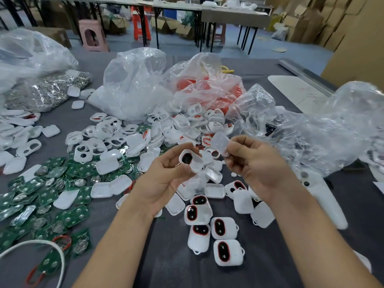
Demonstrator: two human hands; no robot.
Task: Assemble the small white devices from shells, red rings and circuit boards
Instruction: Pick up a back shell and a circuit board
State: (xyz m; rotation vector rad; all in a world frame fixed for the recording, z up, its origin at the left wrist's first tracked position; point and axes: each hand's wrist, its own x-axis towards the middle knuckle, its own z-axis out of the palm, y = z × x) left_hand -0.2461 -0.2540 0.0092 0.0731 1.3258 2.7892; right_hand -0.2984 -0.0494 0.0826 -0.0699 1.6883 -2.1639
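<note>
Broadly, a grey table spreads beneath both hands, with cardboard boxes and a pink stool far beyond them. Past the fingertips, a clear bag holds red rings. Green circuit boards lie left of the left hand, which grips a white shell. The right hand pinches a blurred white cover just beside it. Assembled devices lie between the forearms.
</note>
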